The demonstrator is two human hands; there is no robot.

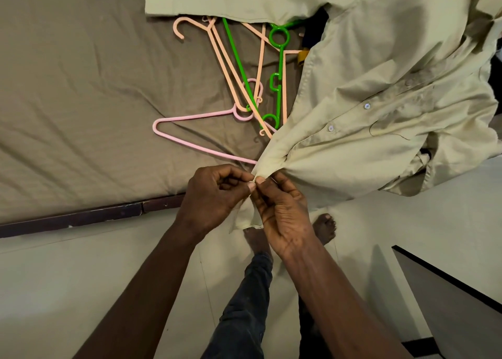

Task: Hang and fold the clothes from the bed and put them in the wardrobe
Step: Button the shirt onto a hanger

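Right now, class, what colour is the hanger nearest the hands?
The hanger is pink; the head view shows it.

Two hands (214,195) (282,214), two feet (323,228) (256,240), one pink hanger (190,118), one buttoned shirt (380,92).

Dim, warm indoor light; the pale shirt (380,73) far right looks brightest. Soft shadows lie on the floor (68,290) near me. My wide lens bows the bed frame (81,217); focus is sharp
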